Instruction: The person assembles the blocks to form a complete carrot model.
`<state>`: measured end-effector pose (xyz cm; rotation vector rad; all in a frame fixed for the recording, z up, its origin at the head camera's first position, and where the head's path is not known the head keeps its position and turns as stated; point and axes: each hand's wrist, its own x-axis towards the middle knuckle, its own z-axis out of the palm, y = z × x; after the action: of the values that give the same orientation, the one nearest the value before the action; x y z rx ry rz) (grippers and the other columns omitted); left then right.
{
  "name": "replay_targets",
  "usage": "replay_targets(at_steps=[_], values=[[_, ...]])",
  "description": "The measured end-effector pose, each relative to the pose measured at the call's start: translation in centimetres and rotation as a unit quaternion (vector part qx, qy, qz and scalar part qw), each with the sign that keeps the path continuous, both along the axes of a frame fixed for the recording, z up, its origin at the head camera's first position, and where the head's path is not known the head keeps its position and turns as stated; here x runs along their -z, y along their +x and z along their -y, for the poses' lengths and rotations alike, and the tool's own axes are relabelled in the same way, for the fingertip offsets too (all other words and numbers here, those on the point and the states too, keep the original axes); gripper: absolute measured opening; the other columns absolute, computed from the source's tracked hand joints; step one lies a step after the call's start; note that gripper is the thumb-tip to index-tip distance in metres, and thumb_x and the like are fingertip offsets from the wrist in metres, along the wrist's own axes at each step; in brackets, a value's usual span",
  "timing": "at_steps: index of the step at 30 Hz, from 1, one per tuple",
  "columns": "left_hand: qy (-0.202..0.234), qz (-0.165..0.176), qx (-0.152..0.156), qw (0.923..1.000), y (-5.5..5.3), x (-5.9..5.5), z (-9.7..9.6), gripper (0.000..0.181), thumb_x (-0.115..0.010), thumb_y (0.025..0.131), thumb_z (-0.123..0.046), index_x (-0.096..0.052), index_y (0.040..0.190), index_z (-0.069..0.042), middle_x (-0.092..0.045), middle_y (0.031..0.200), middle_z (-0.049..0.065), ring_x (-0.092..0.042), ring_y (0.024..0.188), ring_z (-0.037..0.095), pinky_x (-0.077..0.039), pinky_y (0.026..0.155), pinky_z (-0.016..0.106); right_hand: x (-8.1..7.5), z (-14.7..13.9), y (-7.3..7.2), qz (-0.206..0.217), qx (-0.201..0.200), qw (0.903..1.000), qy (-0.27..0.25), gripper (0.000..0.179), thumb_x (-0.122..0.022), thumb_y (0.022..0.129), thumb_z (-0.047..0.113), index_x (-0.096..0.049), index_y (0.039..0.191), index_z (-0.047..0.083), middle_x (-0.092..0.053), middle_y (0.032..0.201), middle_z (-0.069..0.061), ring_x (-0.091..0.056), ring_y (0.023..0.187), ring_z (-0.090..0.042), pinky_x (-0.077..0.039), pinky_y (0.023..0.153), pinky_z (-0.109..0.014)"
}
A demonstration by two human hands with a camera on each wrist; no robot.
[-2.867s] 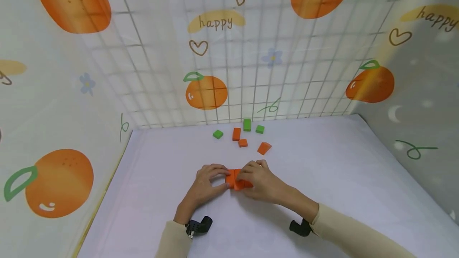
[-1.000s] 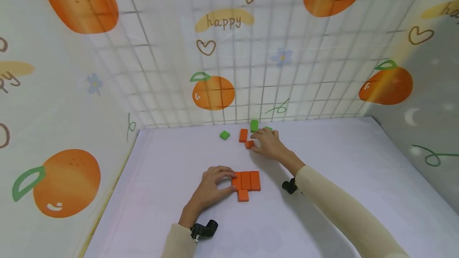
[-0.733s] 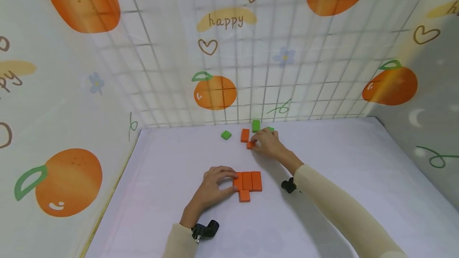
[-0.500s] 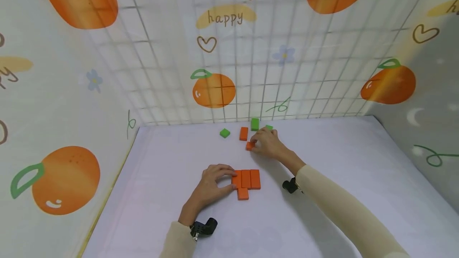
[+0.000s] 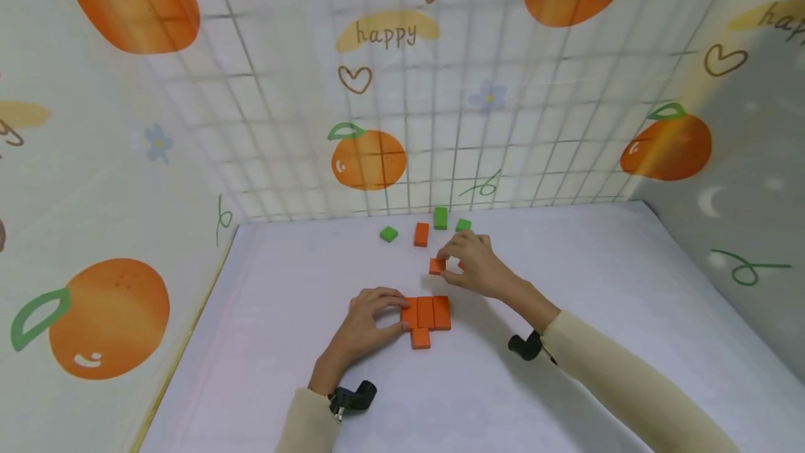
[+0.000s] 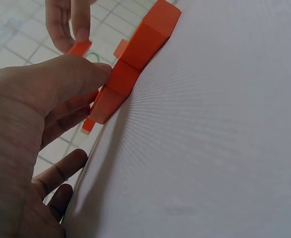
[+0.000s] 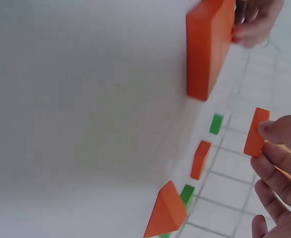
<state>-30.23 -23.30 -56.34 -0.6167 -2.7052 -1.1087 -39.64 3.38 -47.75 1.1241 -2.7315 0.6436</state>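
Head – R fingers pinch sm. orange blk.

Small orange block (aloft) in the right hand

The orange blocks look smooth and matt, the sleeves cloth

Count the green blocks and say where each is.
3, far back on the table: the left green block, the larger middle green block, and the right green block, just beyond the right hand, which might hide more.
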Motion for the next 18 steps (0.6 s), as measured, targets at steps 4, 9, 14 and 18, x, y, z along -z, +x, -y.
replay_targets(at_steps=[4,9,14,18], values=[[0.004,-0.001,0.002,1.0000,0.0,0.0,0.1,0.032,-0.076,0.088,-0.042,-0.072,0.118,-0.032,-0.056,0.128,-0.022,-0.044,0.123,0.011,-0.028,0.106,0.049,-0.3,-0.4,2.1,-0.005,-0.018,0.9997,-0.015,0.014,-0.078,0.085,0.018,-0.073,0.098,0.020,-0.068,0.102,0.006,-0.048,0.114,-0.020,-0.031,0.089,-0.048],[0.001,0.005,0.000,1.0000,0.1,-0.1,0.1,0.032,-0.076,0.088,-0.043,-0.072,0.118,-0.033,-0.056,0.128,-0.022,-0.044,0.123,0.011,-0.027,0.106,0.049,-0.1,-0.7,4.2,-0.021,-0.038,0.9988,-0.024,0.017,-0.079,0.084,0.016,-0.073,0.099,0.020,-0.066,0.101,0.006,-0.049,0.113,-0.019,-0.031,0.090,-0.047],[0.000,0.013,0.000,0.9999,0.0,-0.2,0.0,0.033,-0.076,0.088,-0.043,-0.071,0.119,-0.033,-0.056,0.129,-0.021,-0.043,0.124,0.012,-0.026,0.108,0.048,0.4,-1.1,5.9,-0.052,-0.061,0.9964,-0.028,0.018,-0.079,0.083,0.017,-0.073,0.099,0.020,-0.064,0.101,0.008,-0.050,0.109,-0.017,-0.032,0.087,-0.044],[0.003,0.006,0.003,1.0000,0.0,-0.1,0.0,0.032,-0.076,0.088,-0.043,-0.072,0.118,-0.033,-0.057,0.128,-0.020,-0.044,0.124,0.013,-0.027,0.106,0.049,0.8,-1.3,7.1,-0.070,-0.079,0.9937,-0.035,0.019,-0.081,0.082,0.018,-0.073,0.099,0.020,-0.064,0.101,0.008,-0.050,0.108,-0.016,-0.032,0.088,-0.043]])
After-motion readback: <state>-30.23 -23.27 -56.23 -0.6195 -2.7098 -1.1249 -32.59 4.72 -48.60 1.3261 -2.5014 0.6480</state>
